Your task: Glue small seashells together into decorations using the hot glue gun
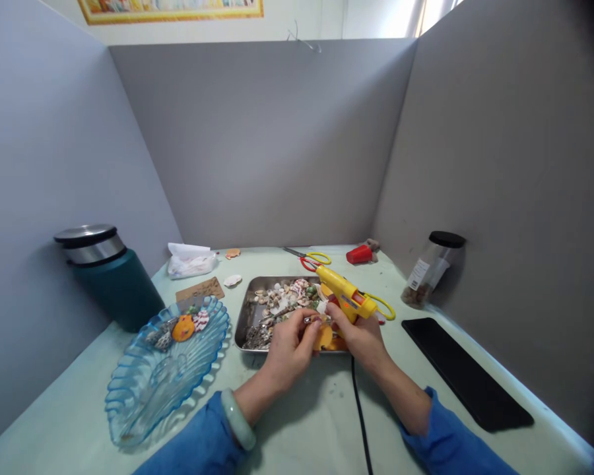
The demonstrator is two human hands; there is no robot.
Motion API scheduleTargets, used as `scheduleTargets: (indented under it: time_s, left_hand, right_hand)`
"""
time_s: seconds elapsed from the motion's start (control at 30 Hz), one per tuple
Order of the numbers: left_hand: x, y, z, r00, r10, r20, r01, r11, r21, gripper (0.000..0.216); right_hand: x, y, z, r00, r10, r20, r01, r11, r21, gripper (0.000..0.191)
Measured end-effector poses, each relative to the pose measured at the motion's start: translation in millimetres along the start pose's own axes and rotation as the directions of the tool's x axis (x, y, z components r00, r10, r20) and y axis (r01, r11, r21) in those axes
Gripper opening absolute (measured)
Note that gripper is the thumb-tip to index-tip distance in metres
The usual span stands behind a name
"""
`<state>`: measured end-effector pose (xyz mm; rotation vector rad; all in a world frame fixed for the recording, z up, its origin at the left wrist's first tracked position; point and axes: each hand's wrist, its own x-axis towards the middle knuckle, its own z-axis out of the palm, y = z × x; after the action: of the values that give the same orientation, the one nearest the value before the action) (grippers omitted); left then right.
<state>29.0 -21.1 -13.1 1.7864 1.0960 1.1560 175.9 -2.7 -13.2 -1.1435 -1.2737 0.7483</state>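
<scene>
My right hand (pixel 365 335) is wrapped round the handle of a yellow glue gun (pixel 344 290), whose body tilts up and to the left. Close beside it, my left hand (pixel 292 340) pinches an orange shell (pixel 323 338) between thumb and fingers; part of the shell is hidden. Both hands are over the near edge of a metal tray (pixel 245 323) filled with small shells (pixel 277 303) in white, brown and green. A black cord (pixel 359 409) runs from near the right hand toward the table's front.
On the left stand a blue shell-shaped dish (pixel 148 389) with several shells and a teal flask (pixel 113 284). Scissors (pixel 317 257) and a red cup (pixel 359 254) lie behind the tray. Rightward are a tilted jar (pixel 430 267) and a black flat slab (pixel 465 373). Grey panels enclose three sides.
</scene>
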Motion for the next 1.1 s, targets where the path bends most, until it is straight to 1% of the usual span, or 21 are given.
scheduleTargets:
  time_s: [0.27,0.5,0.8,0.87,1.0,1.1]
  left_hand:
    - [1.4,0.4,0.3,1.000,0.011,-0.002,-0.011,1.000,0.008,0.026]
    - [0.7,0.7,-0.3,1.000,0.002,-0.007,-0.002,1.000,0.014,0.024]
    - [1.0,-1.4,-0.3,0.997,-0.074,0.010,0.075,0.996,-0.048,0.025]
    - [1.2,-0.6,-0.9,0.994,-0.105,0.013,0.106,0.991,-0.088,0.026]
    - [3.7,3.4,-2.1,0.979,-0.200,0.026,0.201,0.954,-0.221,0.028]
    - [7.1,6.7,-2.2,0.969,-0.246,0.014,0.239,0.924,-0.298,0.031]
  right_hand:
    - [0.0,2.3,1.4,1.000,-0.007,0.005,0.007,1.000,0.002,0.034]
    - [1.0,-0.1,-0.5,0.999,0.035,-0.023,-0.035,0.999,-0.025,0.032]
    - [0.8,0.1,-3.1,0.996,0.093,0.007,-0.093,0.996,0.004,0.028]
    - [1.2,-0.1,-4.0,0.995,0.101,0.019,-0.101,0.995,0.008,0.027]
    - [2.1,-0.2,-5.4,0.993,0.104,0.048,-0.105,0.994,0.030,0.027]
    - [2.8,0.4,-5.1,0.993,0.094,0.072,-0.097,0.994,0.048,0.027]
